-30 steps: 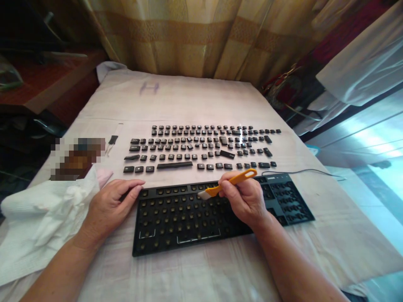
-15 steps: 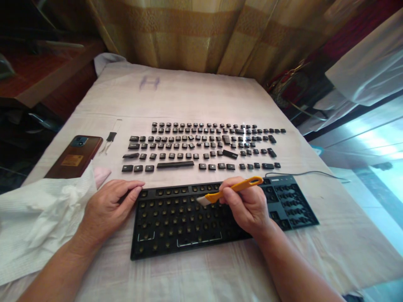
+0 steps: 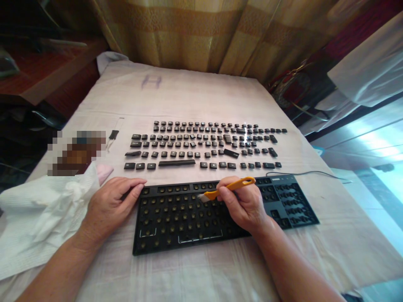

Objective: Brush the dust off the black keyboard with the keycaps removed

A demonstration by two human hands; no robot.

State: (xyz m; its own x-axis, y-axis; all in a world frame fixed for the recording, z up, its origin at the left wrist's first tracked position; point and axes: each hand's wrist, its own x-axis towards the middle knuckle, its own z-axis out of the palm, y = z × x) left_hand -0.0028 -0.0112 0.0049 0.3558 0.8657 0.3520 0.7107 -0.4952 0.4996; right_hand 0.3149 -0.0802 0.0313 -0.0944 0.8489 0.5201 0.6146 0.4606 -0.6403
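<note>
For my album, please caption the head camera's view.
An orange brush in the right hand, over a keyboard; loose keycaps in rows beyond.

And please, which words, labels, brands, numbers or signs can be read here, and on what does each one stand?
No word or number reads clearly.
Purple mark on the cloth: resembles "H", blurred, maybe no letter.
Loose keycaps: pale legends, too small.
Keyboard: pale label, too small.

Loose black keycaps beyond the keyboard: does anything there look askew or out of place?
Yes. One wide black plastic keycap, beyond the black rectangular keyboard and right of the layout's middle, lies slanted, while most small black keycaps form roughly straight rows.
</note>
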